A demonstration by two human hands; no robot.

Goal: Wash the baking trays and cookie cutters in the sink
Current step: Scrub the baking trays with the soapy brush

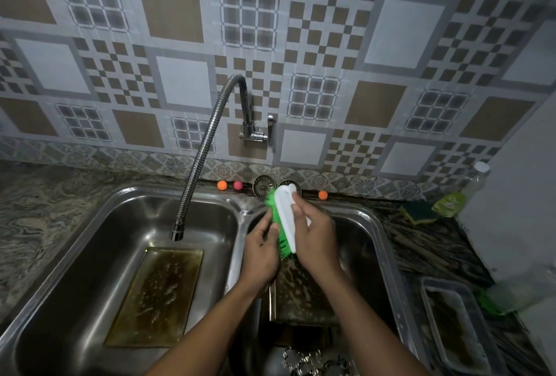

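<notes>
My right hand (316, 234) grips a scrub brush (284, 219) with a white back and green bristles, above the right basin. My left hand (263, 251) is curled against the bristles from the left; whether it holds something small is hidden. A greasy golden baking tray (158, 297) lies flat in the left basin of the steel double sink (243, 210). Another soapy tray (301, 300) leans in the right basin under my hands. Metal cookie cutters (313, 363) lie at the near bottom of the right basin.
A flexible steel tap (198, 159) hangs over the left basin. On the right counter sit a third tray (454, 327), a green-yellow sponge (418, 212) and a dish soap bottle (460, 195). Two sink strainers (264, 185) and small coloured balls (222, 185) line the back ledge.
</notes>
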